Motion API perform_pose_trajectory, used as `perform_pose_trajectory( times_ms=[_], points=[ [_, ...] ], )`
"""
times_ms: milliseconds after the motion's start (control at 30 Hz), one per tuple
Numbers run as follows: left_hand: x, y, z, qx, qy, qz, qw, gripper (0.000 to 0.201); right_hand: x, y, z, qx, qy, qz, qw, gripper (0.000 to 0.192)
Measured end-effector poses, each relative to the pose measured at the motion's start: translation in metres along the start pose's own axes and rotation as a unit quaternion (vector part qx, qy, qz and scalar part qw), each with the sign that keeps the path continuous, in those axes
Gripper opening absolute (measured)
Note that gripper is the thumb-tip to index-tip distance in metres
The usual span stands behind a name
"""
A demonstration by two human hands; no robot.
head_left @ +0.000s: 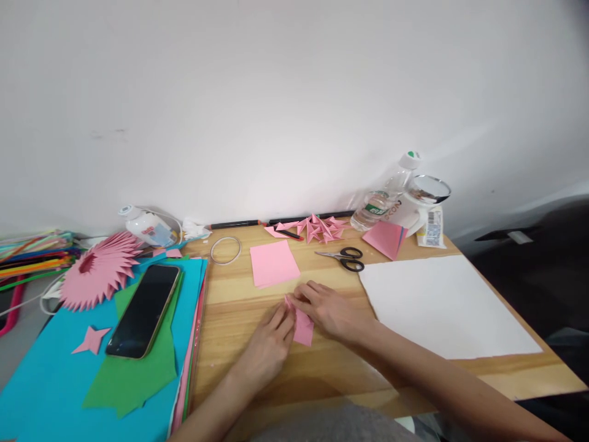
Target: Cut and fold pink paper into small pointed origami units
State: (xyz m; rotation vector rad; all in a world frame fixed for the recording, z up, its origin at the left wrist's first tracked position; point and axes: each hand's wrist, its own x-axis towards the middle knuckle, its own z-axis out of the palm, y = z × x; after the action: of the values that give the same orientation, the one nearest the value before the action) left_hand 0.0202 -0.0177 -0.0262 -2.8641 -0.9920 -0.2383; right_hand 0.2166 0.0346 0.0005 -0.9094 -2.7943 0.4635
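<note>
A small folded piece of pink paper (pixel 304 328) lies on the wooden table between my hands. My left hand (pixel 275 334) pinches its left edge near the pointed top. On the other side, my right hand (pixel 326 310) has its fingers closed on the upper right of the same piece. The fingertips hide part of the folds. Just beyond the hands sits a stack of square pink paper (pixel 275 264). Scissors with black handles (pixel 345 256) lie to its right, and several pointed pink folded pieces (pixel 322 228) are heaped farther back.
To the left, a phone (pixel 145 310) rests on green paper (pixel 133 380) over blue sheets (pixel 41 368). A ring of pink folded pieces (pixel 99 270) sits behind. On the right are a white sheet (pixel 446 307), a water bottle (pixel 381 196) and a white mug (pixel 416 205). A wall backs the table.
</note>
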Motion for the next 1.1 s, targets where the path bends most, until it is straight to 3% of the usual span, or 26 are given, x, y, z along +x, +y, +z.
perform_pose_trajectory(
  times_ms=[267, 433, 533, 633, 767, 933, 1100],
  points=[
    [0.0, 0.0, -0.001, -0.016, -0.006, 0.004, 1.0, 0.032, 0.009, -0.007, 0.001, -0.078, -0.053, 0.005, 0.995, 0.023],
    [0.002, 0.0, -0.002, -0.028, 0.005, 0.008, 1.0, 0.029, 0.023, -0.002, 0.0, -0.084, -0.081, -0.032, 0.993, 0.016],
    [0.003, 0.0, -0.003, -0.011, 0.005, 0.006, 1.0, 0.029, 0.023, 0.01, 0.003, -0.027, -0.043, -0.036, 0.998, 0.018],
    [0.004, 0.0, -0.004, -0.002, 0.004, 0.001, 1.0, 0.029, 0.017, 0.019, 0.013, 0.087, 0.043, -0.008, 0.995, 0.024],
    [0.004, 0.0, -0.007, -0.024, -0.01, 0.0, 1.0, 0.029, 0.01, 0.021, 0.023, 0.112, 0.096, 0.017, 0.989, 0.023],
    [0.004, -0.002, -0.013, -0.031, -0.026, 0.002, 0.999, 0.031, 0.012, 0.014, 0.013, 0.028, 0.041, -0.002, 0.999, 0.018],
    [0.007, -0.002, -0.014, -0.034, -0.031, 0.001, 0.999, 0.028, 0.033, 0.003, 0.002, -0.068, -0.072, -0.042, 0.994, 0.019]
  ],
)
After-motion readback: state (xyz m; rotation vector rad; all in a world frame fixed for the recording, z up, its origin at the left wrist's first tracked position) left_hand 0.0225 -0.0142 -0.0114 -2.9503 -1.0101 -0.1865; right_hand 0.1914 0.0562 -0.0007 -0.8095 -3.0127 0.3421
